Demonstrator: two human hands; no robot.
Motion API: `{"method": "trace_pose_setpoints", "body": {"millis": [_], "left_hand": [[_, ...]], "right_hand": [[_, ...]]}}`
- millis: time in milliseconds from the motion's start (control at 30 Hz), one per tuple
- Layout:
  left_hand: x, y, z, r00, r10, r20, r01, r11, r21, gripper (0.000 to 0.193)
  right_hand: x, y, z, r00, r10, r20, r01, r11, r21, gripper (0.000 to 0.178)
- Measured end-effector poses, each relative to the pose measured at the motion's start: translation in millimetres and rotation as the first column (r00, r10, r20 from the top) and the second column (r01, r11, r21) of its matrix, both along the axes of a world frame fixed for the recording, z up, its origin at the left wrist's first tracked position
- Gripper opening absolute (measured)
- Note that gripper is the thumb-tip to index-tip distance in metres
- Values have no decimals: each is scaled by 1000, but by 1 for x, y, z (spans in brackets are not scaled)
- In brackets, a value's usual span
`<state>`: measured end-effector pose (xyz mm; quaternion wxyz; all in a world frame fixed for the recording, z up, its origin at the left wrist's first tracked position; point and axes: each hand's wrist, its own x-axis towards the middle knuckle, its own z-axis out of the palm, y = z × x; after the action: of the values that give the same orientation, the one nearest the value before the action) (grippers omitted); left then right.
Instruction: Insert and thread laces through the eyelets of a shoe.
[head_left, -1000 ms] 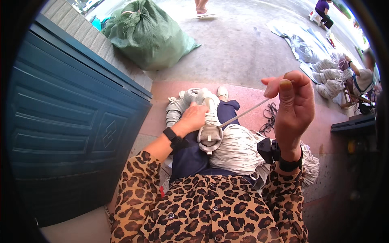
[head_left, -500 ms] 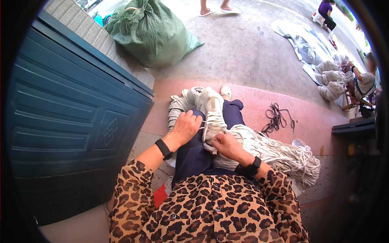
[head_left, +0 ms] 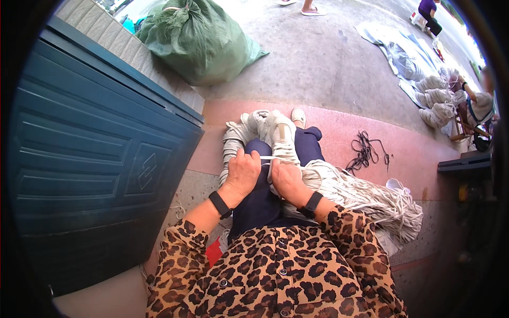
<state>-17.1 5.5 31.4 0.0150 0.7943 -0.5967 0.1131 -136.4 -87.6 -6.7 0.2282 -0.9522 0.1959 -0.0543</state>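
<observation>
Head view: hands [head_left: 242,172] [head_left: 288,181] pinch cord [head_left: 267,157]; green sack [head_left: 204,47] bulges.

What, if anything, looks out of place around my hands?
The tangle of black cord stands out. It lies in a loose, messy snarl on the pink floor, and it's dark, whereas the heap of cords nearby and the strand between your left hand and right hand are pale.
</observation>
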Motion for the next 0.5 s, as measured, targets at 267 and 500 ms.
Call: {"method": "trace_pose_setpoints", "body": {"millis": [267,500], "left_hand": [[-9,-7,0,871,258,-417,-337,933,-127,7],[9,-22,-57,555,69,-829,-209,976,-59,16]], "right_hand": [[-18,-52,201,895,-443,59,-255,-397,882,29],[-22,-48,246,923,-252,291,-385,-561,733,21]]}}
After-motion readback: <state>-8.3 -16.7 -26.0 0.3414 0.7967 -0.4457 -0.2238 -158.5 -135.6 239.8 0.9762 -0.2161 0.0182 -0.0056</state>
